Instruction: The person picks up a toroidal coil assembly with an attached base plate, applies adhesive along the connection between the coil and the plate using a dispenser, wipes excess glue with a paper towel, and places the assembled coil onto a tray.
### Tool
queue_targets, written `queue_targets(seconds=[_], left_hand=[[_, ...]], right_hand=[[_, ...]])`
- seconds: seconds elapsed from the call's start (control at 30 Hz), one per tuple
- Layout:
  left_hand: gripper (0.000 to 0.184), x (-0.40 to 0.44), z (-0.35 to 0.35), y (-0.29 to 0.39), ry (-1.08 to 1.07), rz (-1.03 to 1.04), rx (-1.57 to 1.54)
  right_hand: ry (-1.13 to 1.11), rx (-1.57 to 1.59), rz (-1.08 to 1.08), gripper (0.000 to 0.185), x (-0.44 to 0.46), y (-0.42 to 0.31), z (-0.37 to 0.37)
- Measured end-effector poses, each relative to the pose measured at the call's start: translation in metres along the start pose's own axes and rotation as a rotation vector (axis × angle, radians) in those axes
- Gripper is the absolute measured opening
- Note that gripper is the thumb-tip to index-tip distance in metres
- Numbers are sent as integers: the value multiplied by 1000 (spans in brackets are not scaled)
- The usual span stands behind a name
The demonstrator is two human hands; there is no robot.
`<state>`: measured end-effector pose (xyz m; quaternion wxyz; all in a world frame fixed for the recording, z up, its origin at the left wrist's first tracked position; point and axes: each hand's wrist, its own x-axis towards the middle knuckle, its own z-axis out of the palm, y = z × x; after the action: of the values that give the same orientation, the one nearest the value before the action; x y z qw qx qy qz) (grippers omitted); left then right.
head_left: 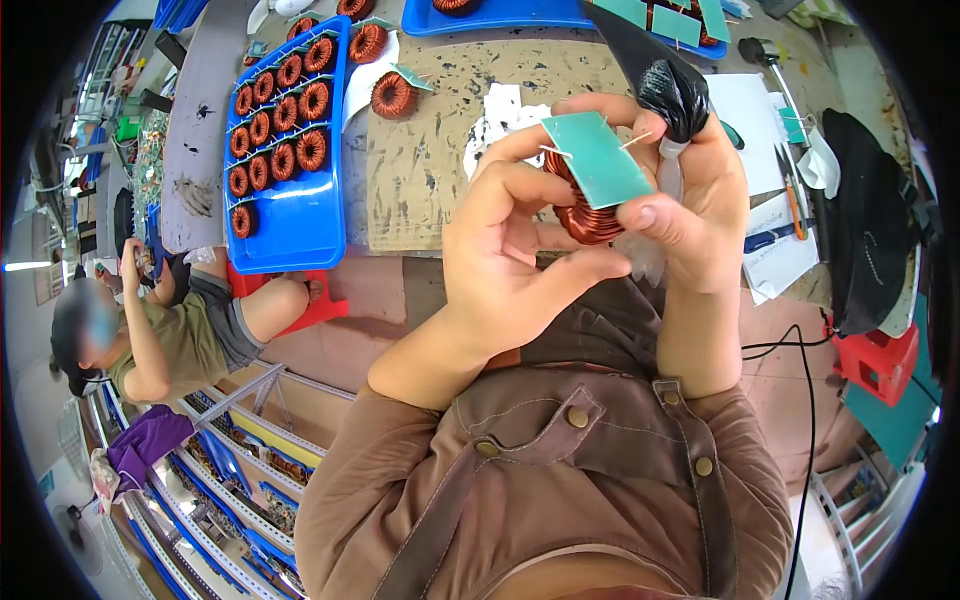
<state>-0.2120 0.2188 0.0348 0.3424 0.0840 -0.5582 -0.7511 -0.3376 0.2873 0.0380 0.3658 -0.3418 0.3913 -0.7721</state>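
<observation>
Stained and speckled, the surface (410, 205) stretches beyond the hands. Between them is a copper coil (590, 226), held above its near edge. A green board (600, 165) already sits on the coil, pale pins jutting from both sides; whether it is fixed there, I cannot tell. The left hand (485, 245) curls its fingers round the coil, its thumb extended below. The right hand (718, 190) grips coil and board, with a black-wrapped bundle (672, 95) also tucked in its grasp.

Left of the hands, a blue tray (300, 228) carries rows of coils, several visibly bearing boards; two loose coils (394, 95) lie just beside it. Beyond the hands, another blue tray (500, 20) carries a coil; farther right, boards cover more coils.
</observation>
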Motion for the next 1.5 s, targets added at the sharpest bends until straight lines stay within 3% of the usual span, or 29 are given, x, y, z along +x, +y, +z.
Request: queue_targets(seconds=[0.13,0.2,0.23,0.27,0.4,0.5,0.6,0.93,1.3,1.4,1.5], left_hand=[[31,4,-2,13,88,-299,-325],[29,2,-8,8,23,-369,-332],[29,2,-9,7,5,-401,-306],[29,1,-9,7,-14,-433,-280],[31,-1,-6,7,87,-257,-81],[33,-1,-6,2,142,-146,-47],[35,-3,-6,-3,72,-6,66],[34,-4,-9,-2,50,50,140],[33,-5,-10,-2,38,106,201],[33,-6,-12,-3,24,99,200],[34,-6,-11,-2,27,106,202]], right_hand=[[-85,249,-2,44,4,5,-9],[-155,274,-67,45,3,14,-12],[-212,327,45,43,-1,11,-12],[-192,305,26,42,-1,9,-11],[-76,146,-20,42,-3,7,-16],[26,-72,-28,52,-8,-6,-6],[108,-166,-76,49,-10,-1,-2],[-38,-141,-99,37,-7,-1,-9],[-198,-33,-140,37,-1,3,-16],[-13,-45,-113,44,-2,1,-3],[20,-48,-159,43,-1,2,2]])
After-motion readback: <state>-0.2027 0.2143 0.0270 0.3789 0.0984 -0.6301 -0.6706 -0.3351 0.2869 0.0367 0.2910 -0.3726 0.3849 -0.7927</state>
